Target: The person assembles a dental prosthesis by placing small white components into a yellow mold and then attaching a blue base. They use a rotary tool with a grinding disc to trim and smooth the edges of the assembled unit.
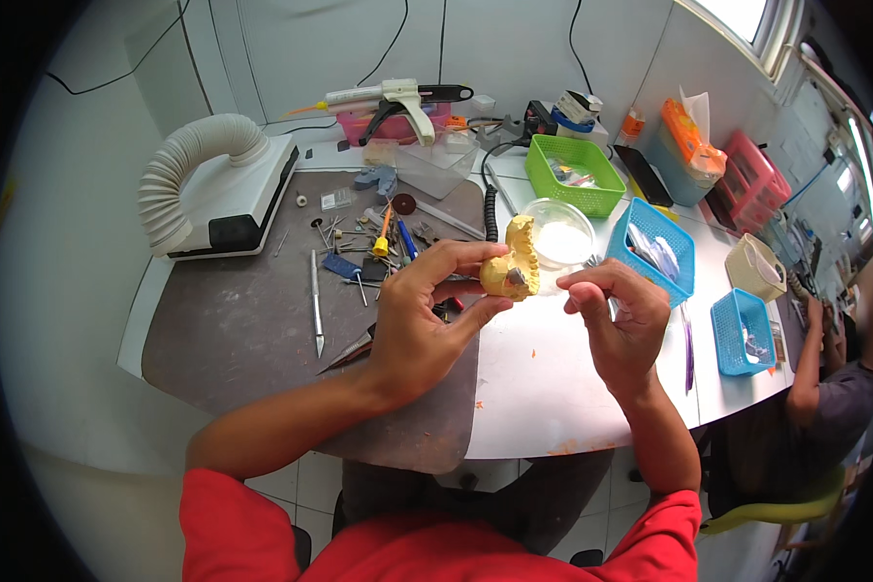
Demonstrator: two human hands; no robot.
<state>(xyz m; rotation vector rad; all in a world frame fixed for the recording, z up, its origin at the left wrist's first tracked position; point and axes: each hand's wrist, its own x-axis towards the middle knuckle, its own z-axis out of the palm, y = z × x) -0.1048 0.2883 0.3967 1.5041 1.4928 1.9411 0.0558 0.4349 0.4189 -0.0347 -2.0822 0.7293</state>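
Observation:
My left hand [427, 312] holds a yellow dental cast [520, 254] upright between thumb and fingers, above the line where the dark mat meets the white tabletop. A small grey metallic patch sits on the lower part of the cast, near my thumb. Just to the right of the cast, my right hand [619, 315] is closed in a pinch, apart from it. Small shiny bits show at its fingertips and below its fingers, too small to name. Behind the hands stands a round clear container [560, 233] with pale contents.
Burs and small tools, a craft knife [316, 303] and tweezers lie on the dark mat [233, 335]. A white box with a ribbed hose [225, 136] stands left. Green [591, 202] and blue baskets [677, 283] line the right. A dispensing gun [397, 105] lies behind. Another person [839, 407] sits far right.

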